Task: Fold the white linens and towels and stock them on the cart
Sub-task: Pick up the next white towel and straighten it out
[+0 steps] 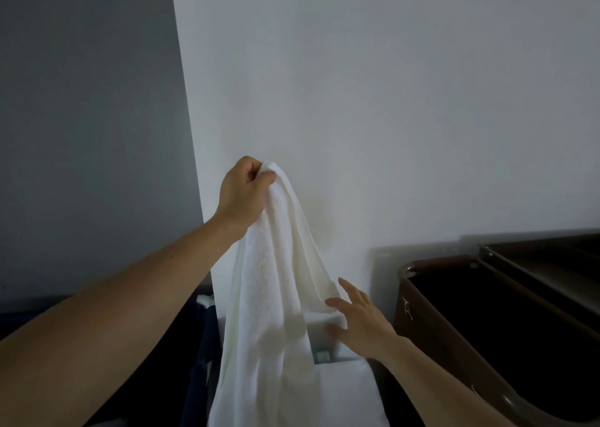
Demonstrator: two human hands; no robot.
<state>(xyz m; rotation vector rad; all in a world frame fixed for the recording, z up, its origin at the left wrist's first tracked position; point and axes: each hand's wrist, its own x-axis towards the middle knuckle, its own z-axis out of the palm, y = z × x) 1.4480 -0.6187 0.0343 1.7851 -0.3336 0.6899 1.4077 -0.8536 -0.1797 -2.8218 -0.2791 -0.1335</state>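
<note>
A white towel (276,296) hangs in front of the wall, bunched at its top end. My left hand (242,192) grips that top end, raised at arm's length. My right hand (360,319) is lower and to the right, fingers spread, touching the towel's right edge. Below the hanging towel lies white folded linen (347,391). The towel's lower end runs out of the frame at the bottom.
A dark brown cart bag (506,345) with a metal frame (410,269) stands at the right. Dark blue fabric (201,361) lies at the lower left behind the towel. A white wall (389,101) fills the background, with a grey wall (87,134) on the left.
</note>
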